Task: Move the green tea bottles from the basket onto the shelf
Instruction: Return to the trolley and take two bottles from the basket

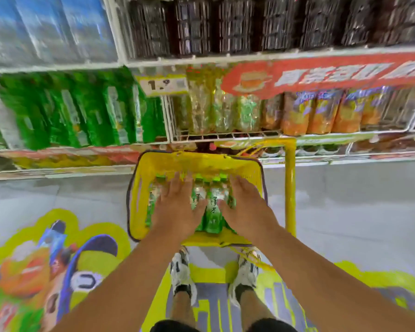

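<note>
Both hands, left (177, 207) and right (246, 209), lie flat-fingered on the green tea bottles (212, 209), grasping none. Bottles lie in the yellow basket (249, 168), caps toward the shelf (225, 135).

White sneakers (181, 269) stand on a colourful floor graphic (46, 255).

Noted: yellow basket (197, 164) with dark rim, green-capped, green-labelled bottles (213, 212) inside; red banner (321, 73) upper right; multicoloured floor graphic (46, 259) lower left.
</note>
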{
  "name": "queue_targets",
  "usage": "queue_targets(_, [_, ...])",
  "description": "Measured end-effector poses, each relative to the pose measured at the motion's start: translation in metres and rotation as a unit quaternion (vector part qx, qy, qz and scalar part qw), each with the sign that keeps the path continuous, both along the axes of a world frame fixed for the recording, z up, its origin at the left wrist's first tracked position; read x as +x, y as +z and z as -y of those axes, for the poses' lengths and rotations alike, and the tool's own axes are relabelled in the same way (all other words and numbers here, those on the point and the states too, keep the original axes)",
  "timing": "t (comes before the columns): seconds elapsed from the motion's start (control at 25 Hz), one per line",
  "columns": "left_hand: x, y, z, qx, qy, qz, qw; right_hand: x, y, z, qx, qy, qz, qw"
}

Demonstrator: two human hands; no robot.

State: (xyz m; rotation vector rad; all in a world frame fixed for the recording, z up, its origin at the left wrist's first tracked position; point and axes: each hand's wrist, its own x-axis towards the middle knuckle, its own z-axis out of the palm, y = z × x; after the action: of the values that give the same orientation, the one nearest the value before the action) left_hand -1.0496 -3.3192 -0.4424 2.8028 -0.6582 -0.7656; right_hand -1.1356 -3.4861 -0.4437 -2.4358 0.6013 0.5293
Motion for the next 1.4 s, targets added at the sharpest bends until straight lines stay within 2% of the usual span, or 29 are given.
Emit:
queue_targets(0.16, [-0.004,-0.084,-0.004,-0.015,0.066,-0.091,0.994,0.000,-0.093,-0.013,0.037,-0.046,-0.016,0.998])
queue_targets(0.32, [-0.008,-0.153,0.000,0.004,0.097,-0.122,0.988,-0.003,-0.163,-0.026,0.089,-0.110,-0.024,0.990])
queue_targets(0.6, [-0.011,-0.192,0.004,-0.052,0.206,-0.137,0.968,0.006,-0.233,-0.050,0.141,-0.244,-0.033,0.959])
queue_targets(0.8, [-0.002,-0.204,0.006,-0.022,0.243,-0.175,0.954,0.012,-0.238,-0.047,0.185,-0.318,-0.062,0.928])
queue_targets(0.96, [0.004,-0.203,0.005,-0.029,0.271,-0.195,0.942,0.012,-0.231,-0.043,0.185,-0.324,-0.069,0.925])
queue_targets(1.12, [0.002,-0.192,0.000,-0.066,0.272,-0.209,0.937,0.007,-0.217,-0.040,0.185,-0.328,-0.034,0.926])
queue_targets(1.28, [0.007,-0.157,-0.005,-0.127,0.268,-0.193,0.935,0.006,-0.177,-0.032,0.201,-0.327,0.005,0.923])
queue_targets(1.4, [0.011,-0.103,-0.003,-0.163,0.269,-0.177,0.933,0.004,-0.121,-0.020,0.205,-0.325,0.033,0.923])
